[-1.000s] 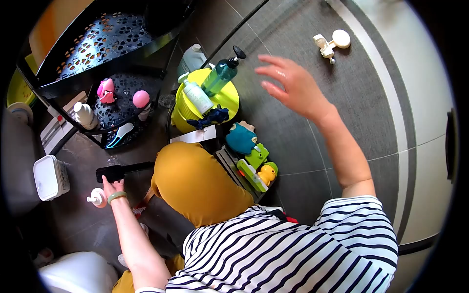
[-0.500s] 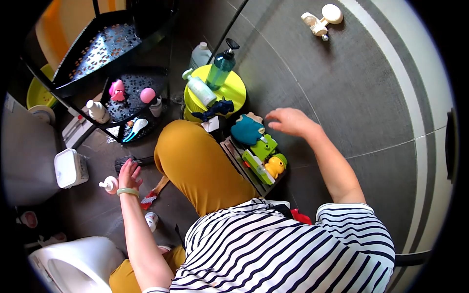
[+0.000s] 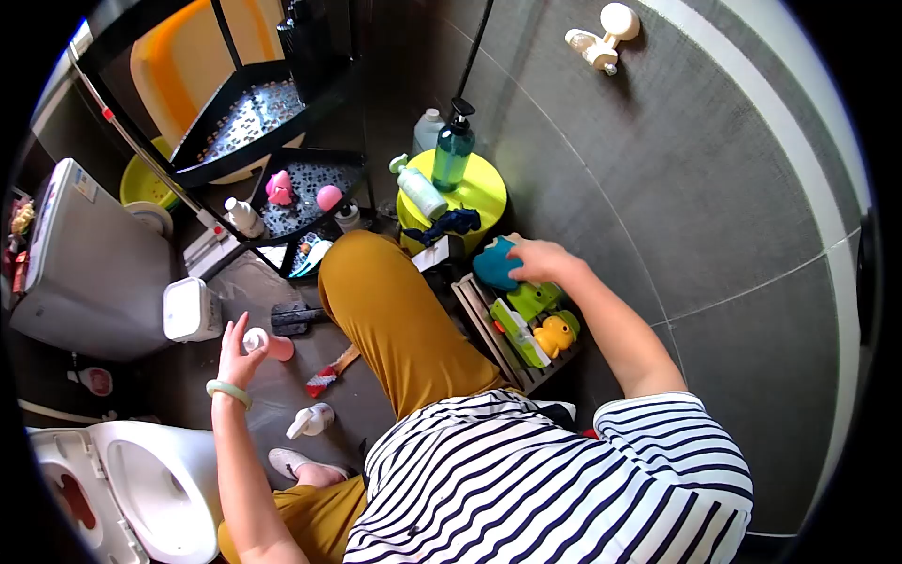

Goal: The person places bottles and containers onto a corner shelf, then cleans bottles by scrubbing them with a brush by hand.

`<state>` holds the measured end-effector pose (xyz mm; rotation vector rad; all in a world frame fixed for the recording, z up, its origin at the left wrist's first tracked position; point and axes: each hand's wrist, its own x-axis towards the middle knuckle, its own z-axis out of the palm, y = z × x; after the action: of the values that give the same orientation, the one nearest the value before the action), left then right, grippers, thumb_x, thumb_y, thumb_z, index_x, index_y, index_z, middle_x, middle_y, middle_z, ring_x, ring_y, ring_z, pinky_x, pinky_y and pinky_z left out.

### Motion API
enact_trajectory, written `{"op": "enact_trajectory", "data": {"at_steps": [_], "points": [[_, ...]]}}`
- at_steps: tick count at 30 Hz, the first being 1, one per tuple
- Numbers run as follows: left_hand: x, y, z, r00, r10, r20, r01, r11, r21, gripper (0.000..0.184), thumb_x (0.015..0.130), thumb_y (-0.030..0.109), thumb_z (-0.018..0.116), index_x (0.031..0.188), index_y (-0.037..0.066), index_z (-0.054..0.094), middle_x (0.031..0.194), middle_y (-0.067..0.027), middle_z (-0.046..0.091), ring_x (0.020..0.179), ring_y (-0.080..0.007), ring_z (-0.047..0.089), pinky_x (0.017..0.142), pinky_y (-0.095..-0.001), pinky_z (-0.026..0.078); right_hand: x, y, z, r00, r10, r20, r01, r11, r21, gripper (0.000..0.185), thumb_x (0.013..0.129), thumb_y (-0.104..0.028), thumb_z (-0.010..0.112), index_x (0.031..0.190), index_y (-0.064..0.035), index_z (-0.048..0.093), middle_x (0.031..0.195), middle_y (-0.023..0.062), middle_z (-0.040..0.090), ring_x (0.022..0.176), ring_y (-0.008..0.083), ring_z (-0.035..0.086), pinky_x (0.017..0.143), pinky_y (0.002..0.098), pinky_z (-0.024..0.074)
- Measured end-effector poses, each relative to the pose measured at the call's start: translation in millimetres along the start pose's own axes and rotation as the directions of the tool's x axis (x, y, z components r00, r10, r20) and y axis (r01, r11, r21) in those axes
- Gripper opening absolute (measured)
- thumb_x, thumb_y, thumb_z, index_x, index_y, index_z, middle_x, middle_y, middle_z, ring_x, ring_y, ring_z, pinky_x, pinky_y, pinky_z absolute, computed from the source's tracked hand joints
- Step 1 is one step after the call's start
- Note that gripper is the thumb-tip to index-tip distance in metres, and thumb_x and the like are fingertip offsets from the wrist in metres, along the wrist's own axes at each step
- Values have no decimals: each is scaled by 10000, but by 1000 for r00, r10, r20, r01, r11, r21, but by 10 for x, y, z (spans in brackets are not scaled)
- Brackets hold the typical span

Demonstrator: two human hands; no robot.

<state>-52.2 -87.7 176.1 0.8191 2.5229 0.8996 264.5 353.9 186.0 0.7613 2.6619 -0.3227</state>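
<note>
My left hand is at the left with its fingers stretched and apart, holding nothing. Right beside its fingers is a pink pump bottle with a white top. My right hand has its fingers curled over the right side of a teal toy, partly covering it. This toy lies at the far end of a slatted crate. Next to it in the crate are a green toy, a green-and-white toy and a yellow duck-like toy with a green cap.
A yellow-green round stool holds a teal pump bottle and a tipped light bottle. A black corner shelf stands beyond my knee. On the floor lie a red-bristled brush and a white bottle. An open toilet is at lower left.
My right hand has come left and down onto the teal toy. My left hand has shifted toward the pink pump bottle, fingers now straighter. The view has turned, showing more of the left side.
</note>
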Motion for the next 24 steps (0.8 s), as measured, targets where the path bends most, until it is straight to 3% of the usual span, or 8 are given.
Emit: {"op": "enact_trajectory", "data": {"at_steps": [5,14,15,17,19,21,23,24], "points": [[-238,207,-593,999,18,-29,-13,987,160,642,751,155,633,1339,149,374,1384,-227,294,1310,-325,253,1054,-376,242,1,-195,350,992,89,-90,-86,996,32,477,678,-367,672,1032,-70,554,1086,145,552,1023,294,542,837,429,438],[-310,-236,-973,995,-37,-91,34,999,-36,520,799,139,589,1293,86,434,1313,-133,414,1231,-247,381,1029,-344,285,10,-152,387,952,170,-253,-151,984,92,217,734,-229,574,875,-64,577,859,158,625,823,334,604,721,432,474],[-318,-330,-963,994,-68,-87,60,994,-89,511,808,138,585,1293,84,434,1313,-124,418,1228,-234,382,1028,-336,282,120,3,406,867,214,-451,-152,974,170,194,756,-210,521,867,-60,574,797,162,630,769,347,609,698,449,477],[-331,-477,-954,984,-176,-35,163,956,-245,493,825,136,576,1294,80,434,1314,-107,424,1221,-208,384,1025,-320,277,70,212,64,765,301,-569,-202,952,232,213,767,-228,508,889,-66,572,855,180,625,804,360,600,720,452,476],[-325,-586,-944,977,-211,-12,195,924,-330,481,837,132,568,1295,73,432,1316,-94,428,1220,-193,382,1023,-311,272,212,691,-129,677,257,-690,20,930,367,254,763,-223,514,939,-55,587,863,203,616,839,363,592,722,429,475],[-305,-694,-939,983,-180,-31,157,920,-360,475,845,128,560,1297,64,427,1321,-85,429,1225,-190,377,1022,-308,265,374,1082,-351,641,227,-733,254,839,482,222,790,-221,546,906,-34,579,788,131,625,720,249,614,647,343,480],[-312,-744,-949,984,-170,-49,138,912,-385,470,850,131,557,1296,62,427,1316,-74,436,1201,-178,390,1008,-299,274,96,762,-817,763,410,-500,276,492,825,162,822,-223,534,878,-76,573,740,23,574,650,146,567,588,277,458],[-323,-720,-951,985,-162,-60,126,911,-392,467,851,136,557,1295,64,430,1309,-68,443,1175,-168,405,995,-292,286,-30,571,-1007,766,419,-488,311,422,851,132,830,-223,530,872,-103,567,742,-5,545,644,121,548,577,258,447]]}}
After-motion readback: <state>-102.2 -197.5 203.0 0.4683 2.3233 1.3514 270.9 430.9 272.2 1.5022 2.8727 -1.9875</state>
